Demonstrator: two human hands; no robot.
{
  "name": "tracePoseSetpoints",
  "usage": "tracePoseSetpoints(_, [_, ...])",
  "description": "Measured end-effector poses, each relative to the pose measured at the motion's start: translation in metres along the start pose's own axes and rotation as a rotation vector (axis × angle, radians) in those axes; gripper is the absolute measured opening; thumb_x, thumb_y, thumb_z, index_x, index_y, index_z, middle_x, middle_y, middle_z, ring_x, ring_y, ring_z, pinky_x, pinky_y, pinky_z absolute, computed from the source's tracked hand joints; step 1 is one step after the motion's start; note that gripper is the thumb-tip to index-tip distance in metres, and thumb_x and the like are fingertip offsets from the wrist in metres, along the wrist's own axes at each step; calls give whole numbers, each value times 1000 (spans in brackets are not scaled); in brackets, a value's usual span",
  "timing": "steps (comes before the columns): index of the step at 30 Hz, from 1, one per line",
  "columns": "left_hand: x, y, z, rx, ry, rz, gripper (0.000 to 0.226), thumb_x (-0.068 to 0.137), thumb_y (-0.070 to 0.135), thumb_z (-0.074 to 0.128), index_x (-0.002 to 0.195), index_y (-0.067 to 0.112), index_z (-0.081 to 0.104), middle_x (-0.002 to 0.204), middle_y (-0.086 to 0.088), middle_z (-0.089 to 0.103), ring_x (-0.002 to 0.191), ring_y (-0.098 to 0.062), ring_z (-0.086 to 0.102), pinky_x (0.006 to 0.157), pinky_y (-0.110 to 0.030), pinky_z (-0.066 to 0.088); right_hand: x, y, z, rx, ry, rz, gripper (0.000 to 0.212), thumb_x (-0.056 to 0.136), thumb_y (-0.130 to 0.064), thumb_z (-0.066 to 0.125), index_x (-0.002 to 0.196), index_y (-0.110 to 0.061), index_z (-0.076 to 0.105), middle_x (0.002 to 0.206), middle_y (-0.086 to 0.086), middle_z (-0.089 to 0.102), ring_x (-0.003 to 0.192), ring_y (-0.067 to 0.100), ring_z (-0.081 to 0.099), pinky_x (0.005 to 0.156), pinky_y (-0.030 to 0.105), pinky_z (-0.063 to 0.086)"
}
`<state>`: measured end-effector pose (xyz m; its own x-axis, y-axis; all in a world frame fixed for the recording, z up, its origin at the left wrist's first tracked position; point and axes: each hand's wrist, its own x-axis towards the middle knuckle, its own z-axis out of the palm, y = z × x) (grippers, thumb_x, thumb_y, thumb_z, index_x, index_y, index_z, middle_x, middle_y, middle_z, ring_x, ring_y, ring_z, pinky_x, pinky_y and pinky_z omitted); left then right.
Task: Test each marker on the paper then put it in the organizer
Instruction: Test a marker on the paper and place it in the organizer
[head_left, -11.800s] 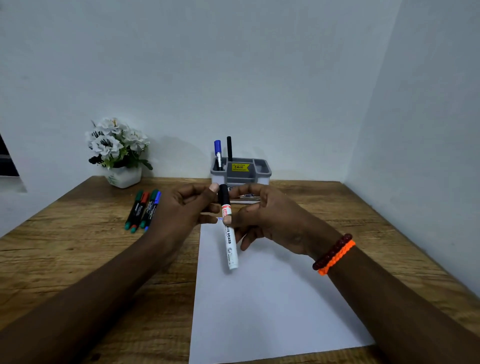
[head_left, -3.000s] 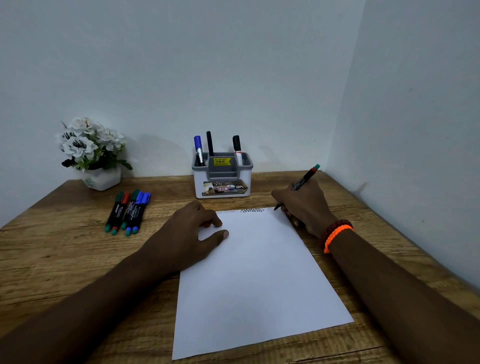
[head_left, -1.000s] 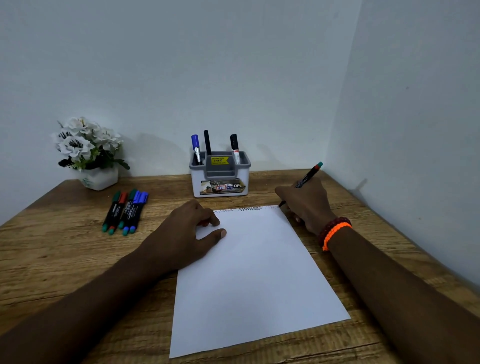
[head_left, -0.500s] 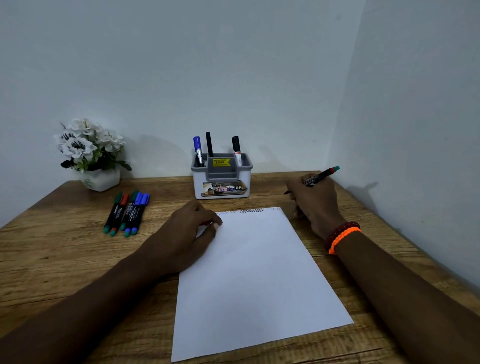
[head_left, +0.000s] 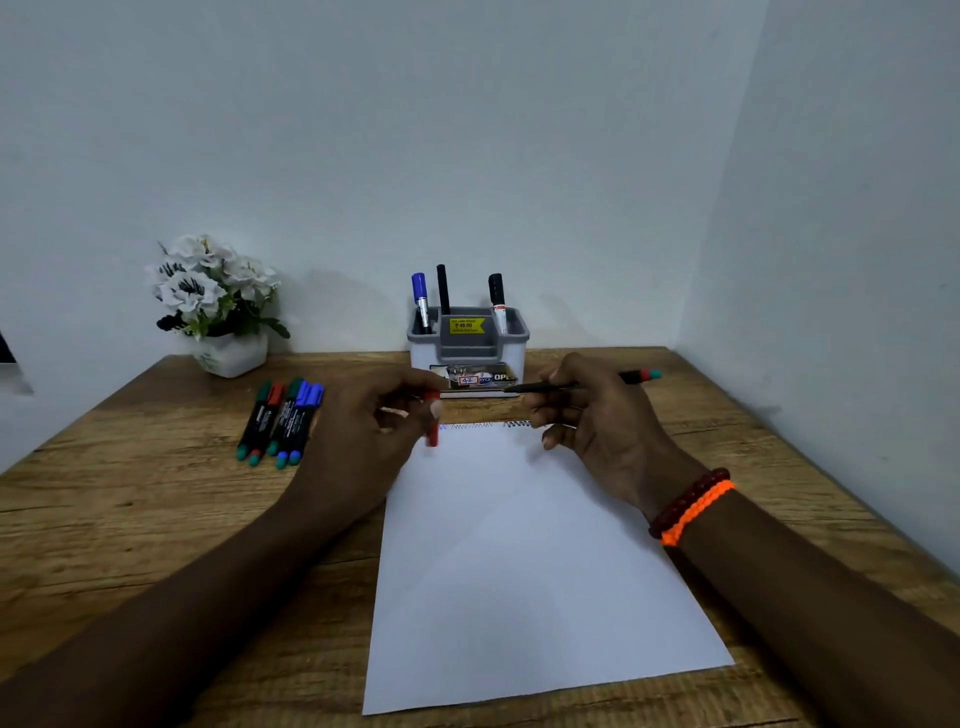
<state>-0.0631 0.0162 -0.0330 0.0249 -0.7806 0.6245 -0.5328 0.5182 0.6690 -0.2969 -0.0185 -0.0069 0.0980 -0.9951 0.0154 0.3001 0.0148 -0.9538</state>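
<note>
Lifting off the paper, your right hand gripped the uncapped marker; your left hand pinched its red cap, so recapping seemed next.

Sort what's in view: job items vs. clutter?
Job:
- marker in right hand
- red cap in left hand
- paper
- organizer
- loose markers

Lying about:
- flower pot
- table
</note>
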Motion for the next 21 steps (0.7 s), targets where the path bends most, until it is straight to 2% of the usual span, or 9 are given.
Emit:
tracePoseSetpoints(2, [1, 2, 2, -237, 54, -161, 23, 89, 12, 77, 111, 14, 73, 98, -1, 78, 92, -17, 76, 79, -37, 63, -6, -1, 3, 44, -92, 10, 17, 97, -7, 55, 82, -7, 65, 83, 20, 76, 63, 24, 69, 46, 27, 51])
tracePoseSetpoints(4, [2, 2, 2, -356, 105, -248, 26, 87, 8, 77, 113, 10, 74, 101, -6, 78, 94, -21, 76, 79, -30, 62, -9, -1, 5, 76, -167, 4, 4, 85, -11, 63, 83, -8, 65, 89, 22, 77, 67, 26, 73, 48, 28, 53])
tracePoseSetpoints(5, [2, 1, 2, -392, 109, -274, 26, 87, 7, 76, 113, 8, 74, 102, -6, 78, 96, -22, 76, 81, -29, 62, -9, 0, 5, 82, -192, -6, 7, 79, -14, 63, 83, -9, 65, 89, 22, 78, 68, 26, 74, 48, 28, 53])
tracePoseSetpoints(8, [3, -4, 1, -552, 78, -359, 24, 89, 7, 73, 113, 7, 75, 110, -14, 76, 106, -30, 73, 96, -44, 57, -11, 2, 7, 61, -222, -19, 10, 75, -16, 63, 82, -8, 64, 86, 20, 78, 66, 24, 74, 49, 29, 53])
tracePoseSetpoints(10, [3, -5, 1, -686, 60, -410, 27, 90, 4, 71, 116, 1, 71, 114, -21, 74, 110, -35, 71, 99, -46, 56, -11, 3, 7, 50, -227, -23, 10, 75, -16, 63, 82, -8, 64, 85, 21, 78, 66, 24, 74, 49, 28, 54])
tracePoseSetpoints(17, [3, 7, 1, -875, 50, -462, 40, 79, 6, 71, 117, -4, 67, 114, -23, 73, 109, -35, 71, 93, -39, 59, -11, 3, 7, 62, -226, -26, 10, 75, -15, 63, 82, -7, 64, 84, 20, 78, 67, 24, 75, 49, 29, 55])
tracePoseSetpoints(21, [2, 11, 1, -903, 54, -467, 38, 77, 4, 71, 114, -4, 68, 111, -22, 74, 102, -32, 74, 82, -30, 62, -11, 3, 8, 60, -246, -22, 10, 75, -13, 62, 82, -7, 64, 85, 21, 78, 66, 25, 75, 50, 29, 55])
